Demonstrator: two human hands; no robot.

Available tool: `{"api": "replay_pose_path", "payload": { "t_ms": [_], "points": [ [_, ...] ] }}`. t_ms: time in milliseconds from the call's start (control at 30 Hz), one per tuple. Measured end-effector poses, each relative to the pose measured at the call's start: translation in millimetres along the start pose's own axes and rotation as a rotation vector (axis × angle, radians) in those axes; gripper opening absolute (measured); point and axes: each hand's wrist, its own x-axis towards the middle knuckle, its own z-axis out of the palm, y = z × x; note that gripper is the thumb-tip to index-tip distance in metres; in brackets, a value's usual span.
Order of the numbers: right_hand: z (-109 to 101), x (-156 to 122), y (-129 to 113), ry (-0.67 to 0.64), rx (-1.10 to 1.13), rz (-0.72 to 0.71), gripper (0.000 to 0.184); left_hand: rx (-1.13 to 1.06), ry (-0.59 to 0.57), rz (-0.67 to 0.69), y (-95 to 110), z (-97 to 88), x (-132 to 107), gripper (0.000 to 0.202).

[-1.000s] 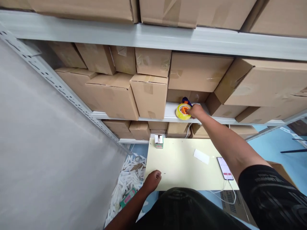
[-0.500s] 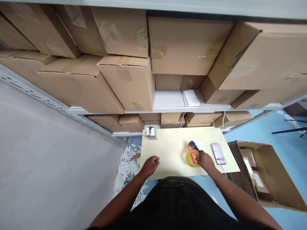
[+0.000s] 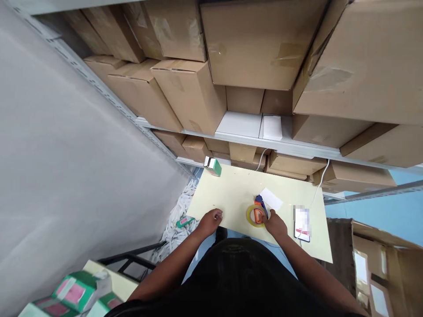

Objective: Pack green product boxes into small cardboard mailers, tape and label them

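Note:
My right hand point(image 3: 274, 223) is closed on a tape dispenser point(image 3: 257, 213), orange and blue with a yellowish roll, which rests on the pale yellow table point(image 3: 238, 193). My left hand point(image 3: 210, 220) sits as a loose fist near the table's front left edge, and nothing shows in it. A white slip of paper point(image 3: 271, 199) lies just behind the dispenser. A phone point(image 3: 302, 219) with a cable lies to the right of my right hand.
A small green and white box point(image 3: 213, 165) stands at the table's far left corner. Shelves point(image 3: 251, 141) packed with cardboard boxes rise behind. White scraps point(image 3: 180, 211) litter the floor at left. Green boxes point(image 3: 76, 293) sit bottom left; an open carton point(image 3: 380, 268) stands right.
My right hand brought the tape dispenser down from the shelf onto the table. The view turned left and down. My left hand stayed near the table's front edge.

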Motion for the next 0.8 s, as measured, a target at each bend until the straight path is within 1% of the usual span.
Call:
{"api": "replay_pose_path", "payload": {
  "t_ms": [67,167,233,267,333,400,500,567,667,800],
  "points": [
    [-8.0,-3.0,17.9,0.025,0.044,-0.064,0.06,-0.02,0.042,-0.008,5.3,16.9,-15.4,0.021],
    [-17.7,-7.0,38.8,0.057,0.135,-0.194,0.053,-0.065,0.118,-0.037,11.7,38.4,-36.5,0.021],
    [-23.3,-10.0,42.3,0.095,0.222,-0.302,0.048,-0.102,0.184,-0.065,14.4,48.8,-50.1,0.021],
    [-25.9,-11.9,39.9,0.112,0.271,-0.352,0.046,-0.121,0.22,-0.075,15.1,52.5,-57.2,0.021],
    [-30.7,-16.8,26.4,0.108,0.358,-0.441,0.044,-0.158,0.294,-0.09,15.0,57.2,-72.7,0.021],
    [-33.8,-23.2,4.2,0.075,0.404,-0.505,0.043,-0.19,0.375,-0.102,12.9,58.8,-90.7,0.02],
    [-33.2,-33.8,-34.6,0.019,0.41,-0.599,0.042,-0.22,0.491,-0.125,6.6,57.7,-123.4,0.022],
    [-27.9,-40.3,-57.7,-0.017,0.37,-0.655,0.044,-0.238,0.554,-0.131,1.3,55.9,-148.7,0.023],
    [-11.3,-50.0,-85.2,-0.093,0.298,-0.707,0.046,-0.262,0.644,-0.159,-8.4,52.6,-190.8,0.023],
    [26.5,-74.8,-115.7,-0.222,0.286,-0.743,0.049,-0.294,0.757,-0.252,-28.0,49.2,-253.7,0.022]
  ]
}}
